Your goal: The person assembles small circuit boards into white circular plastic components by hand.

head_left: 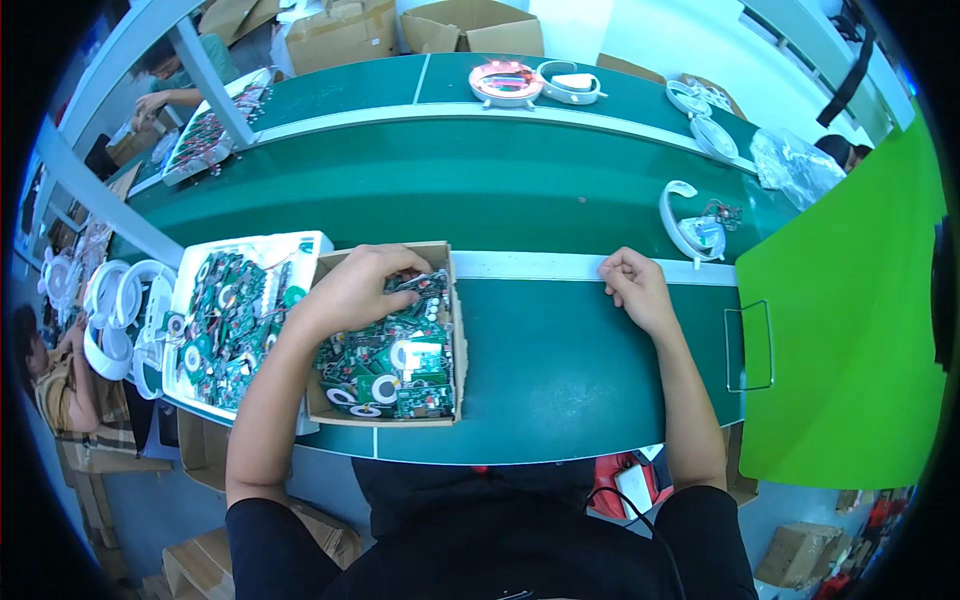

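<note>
My left hand (362, 288) reaches into the far end of a cardboard box (459, 350) filled with green circuit boards (400, 360). Its thumb and fingers are apart over the boards, with the fingertips partly hidden among them. My right hand (637, 288) hovers by the white rail (540, 265), its fingers curled together in a pinch. Whatever they may hold is too small to make out. Left of the box stands a white foam tray (312, 243) heaped with more circuit boards and wires (225, 320).
White ring-shaped housings (120, 310) are piled at the far left. Beyond the rail, an open white ring part (680, 225) holds a small board. A red-lit ring device (505, 83) stands on the back shelf. A bright green panel (840, 330) borders the right side. Other people sit at left.
</note>
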Action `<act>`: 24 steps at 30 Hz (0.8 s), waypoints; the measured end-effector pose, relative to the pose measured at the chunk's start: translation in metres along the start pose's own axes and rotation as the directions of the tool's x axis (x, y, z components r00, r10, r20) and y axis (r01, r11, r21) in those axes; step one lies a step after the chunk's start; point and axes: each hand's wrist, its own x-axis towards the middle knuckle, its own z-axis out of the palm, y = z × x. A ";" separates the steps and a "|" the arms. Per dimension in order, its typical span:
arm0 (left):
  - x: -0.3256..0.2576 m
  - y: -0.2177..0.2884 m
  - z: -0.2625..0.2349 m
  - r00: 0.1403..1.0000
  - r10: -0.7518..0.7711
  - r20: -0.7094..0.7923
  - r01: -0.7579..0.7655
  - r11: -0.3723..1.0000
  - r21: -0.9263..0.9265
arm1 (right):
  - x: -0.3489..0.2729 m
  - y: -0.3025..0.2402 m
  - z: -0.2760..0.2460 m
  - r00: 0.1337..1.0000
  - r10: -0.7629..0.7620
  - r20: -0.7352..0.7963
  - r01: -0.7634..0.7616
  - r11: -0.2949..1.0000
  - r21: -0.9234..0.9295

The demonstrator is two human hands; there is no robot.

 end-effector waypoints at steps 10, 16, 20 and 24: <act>-0.001 -0.014 0.005 0.999 0.046 -0.015 -0.045 0.998 0.034 | -0.003 0.004 -0.005 0.999 -0.022 -0.028 0.021 1.000 -0.013; -0.001 -0.019 0.006 0.998 0.045 -0.036 -0.044 0.999 0.024 | -0.002 0.003 -0.006 0.999 -0.001 -0.045 -0.001 0.999 -0.046; 0.000 -0.018 0.006 1.000 0.020 -0.024 -0.019 0.999 0.035 | 0.000 0.003 -0.006 0.999 0.003 -0.044 -0.005 0.999 -0.046; 0.000 -0.018 0.005 0.999 0.026 -0.023 -0.025 0.999 0.039 | 0.000 0.003 -0.006 0.999 -0.002 -0.032 0.001 0.999 -0.046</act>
